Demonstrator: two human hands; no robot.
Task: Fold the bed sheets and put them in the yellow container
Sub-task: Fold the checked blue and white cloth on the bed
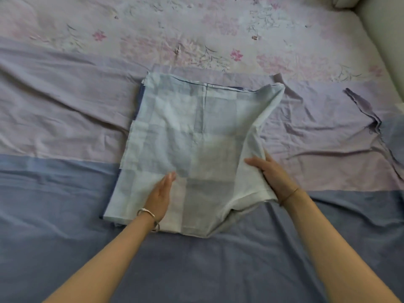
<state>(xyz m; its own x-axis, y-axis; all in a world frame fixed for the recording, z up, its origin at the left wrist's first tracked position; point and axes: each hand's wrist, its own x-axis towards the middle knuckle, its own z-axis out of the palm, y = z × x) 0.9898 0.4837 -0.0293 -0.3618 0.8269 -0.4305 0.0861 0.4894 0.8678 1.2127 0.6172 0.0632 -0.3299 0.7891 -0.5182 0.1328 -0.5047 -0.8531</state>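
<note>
Head view shows the sheet (185,138) lying partly folded in the middle of the bed, on a bedspread (65,193) banded in blue, lilac and a flower print; no yellow container is in sight. The left hand (160,195) lies with straight fingers on the near half of the sheet, pressing it down and gripping nothing. The right hand (273,173) holds the raised right edge, thumb on top and fingers on the outer side. The likely trouble is a crooked fold: the right side is bunched and lifted, so carrying it over could drag the layers beneath askew or trap a crease. The near right corner already curls under, and the loose bedspread may ruck up with it. The sheet is thin, pale blue-and-white check, soft and limp, roughly rectangular, with a darker blue layer peeking out along its left and far edges.
</note>
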